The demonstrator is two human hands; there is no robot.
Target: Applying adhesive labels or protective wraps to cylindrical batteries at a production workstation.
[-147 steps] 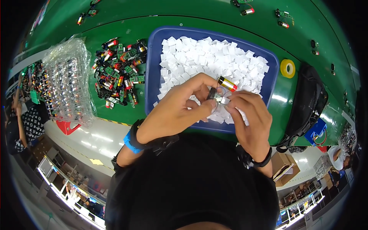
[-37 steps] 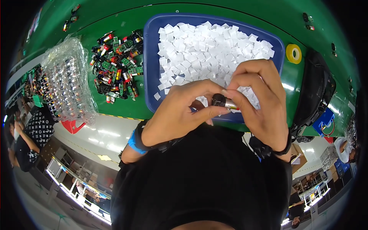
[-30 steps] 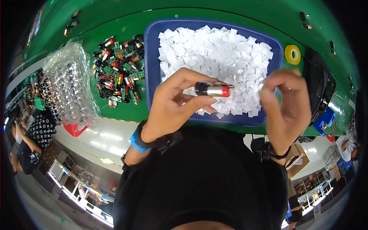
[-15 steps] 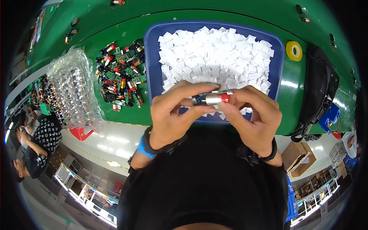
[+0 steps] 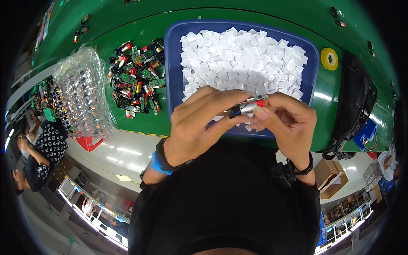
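Both of my hands meet over the near edge of a blue tray (image 5: 174, 63) filled with small white square pads (image 5: 242, 55). My left hand (image 5: 199, 123) pinches the dark end of a small cylindrical cell (image 5: 246, 107) with a silver and red body. My right hand (image 5: 284, 123) grips its red end and presses a white pad against it. A blue band sits on my left wrist and a black one on my right.
A heap of small cells with green circuit boards (image 5: 136, 76) lies left of the tray on the green table (image 5: 127, 123). A stack of clear plastic blister trays (image 5: 83, 91) is farther left. A yellow tape roll (image 5: 329, 58) and a black bag (image 5: 355, 102) sit to the right.
One second ago my right hand was apart from the cell, holding a white pad. It has come back to the cell's red end, and both hands now hold it together.
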